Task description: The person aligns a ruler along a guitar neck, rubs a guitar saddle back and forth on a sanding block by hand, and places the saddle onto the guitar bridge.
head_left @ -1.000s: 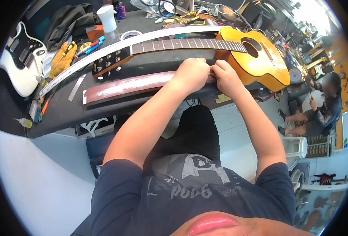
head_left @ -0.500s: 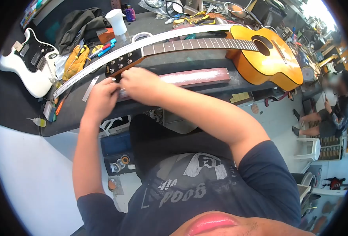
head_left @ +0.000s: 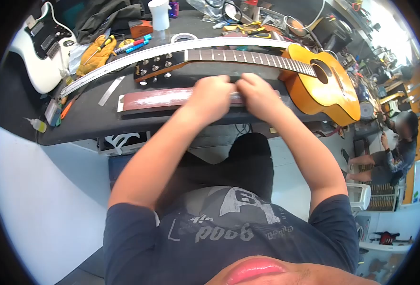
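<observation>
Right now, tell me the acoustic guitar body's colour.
The guitar body is orange-yellow, clearest in the head view.

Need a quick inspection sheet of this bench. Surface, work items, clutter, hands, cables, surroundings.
Surface: dark bench, partly covered.
Work items: long reddish-brown bar lying along the near side; acoustic guitar beyond it, body to the right; long white strip behind the guitar's neck.
Clutter: yellow glove, tape roll, white cup, more tools and parts along the back.
Hands: left hand and right hand close together over the bar, fingers curled; exact grip unclear.
Cables: white cable among the back clutter; none seen crossing the bar.
Surroundings: white electric guitar at left; seated person at right, off the bench.
</observation>
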### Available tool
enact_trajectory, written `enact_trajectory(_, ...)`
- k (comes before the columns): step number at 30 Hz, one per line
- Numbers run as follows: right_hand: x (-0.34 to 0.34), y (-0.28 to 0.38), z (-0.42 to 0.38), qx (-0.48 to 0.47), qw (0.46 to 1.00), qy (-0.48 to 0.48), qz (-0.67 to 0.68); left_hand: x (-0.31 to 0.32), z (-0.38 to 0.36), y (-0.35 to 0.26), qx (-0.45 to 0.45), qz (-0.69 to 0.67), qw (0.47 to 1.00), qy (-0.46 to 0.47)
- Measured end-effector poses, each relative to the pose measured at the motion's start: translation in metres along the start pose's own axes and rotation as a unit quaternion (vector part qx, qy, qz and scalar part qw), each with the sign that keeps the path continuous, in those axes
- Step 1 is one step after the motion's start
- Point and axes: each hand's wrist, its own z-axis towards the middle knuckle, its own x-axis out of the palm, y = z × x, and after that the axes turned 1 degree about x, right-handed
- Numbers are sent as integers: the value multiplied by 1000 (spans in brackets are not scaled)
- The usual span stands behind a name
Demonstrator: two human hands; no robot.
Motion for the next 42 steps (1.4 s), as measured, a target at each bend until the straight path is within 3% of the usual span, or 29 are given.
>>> enact_trajectory(3,47,68,71,-76,995,-15,68,-93,-67,41,-44,21,999,25)
enact_trajectory(5,81,109,114,-132,990,-29,44,-139,-104,65,-78,30,996,16)
enact_trajectory(8,101,135,133,-159,983,-77,50,-169,-117,68,-122,48,990,46)
enact_trajectory(12,71,85,85,-116,991,-57,33,-114,-80,49,-65,42,996,35)
enact_trajectory(15,21,17,11,-21,997,-55,43,-26,-19,21,30,-15,999,3)
enact_trajectory(18,-28,-42,-59,64,997,-31,-28,56,49,-29,53,-28,998,29)
enact_trajectory(21,-36,-59,-76,88,995,-14,-51,78,73,-50,50,-27,996,62)
enact_trajectory(25,-12,-14,-21,26,1000,-1,-9,23,16,-4,31,-34,999,13)
enact_trajectory(28,48,56,57,-93,990,-87,64,-80,-58,42,-27,-4,999,28)
enact_trajectory(29,65,76,84,-146,985,-63,61,-111,-81,48,-59,52,996,30)
enact_trajectory(33,105,139,137,-158,981,-89,73,-175,-125,72,-169,35,983,65)
enact_trajectory(38,64,75,77,-99,991,-68,64,-108,-69,44,-56,13,998,35)
enact_trajectory(41,17,5,2,-37,996,-85,-5,-13,-5,15,29,-4,999,21)
enact_trajectory(42,-6,-9,-23,35,998,-33,-27,17,16,-2,39,-23,999,15)
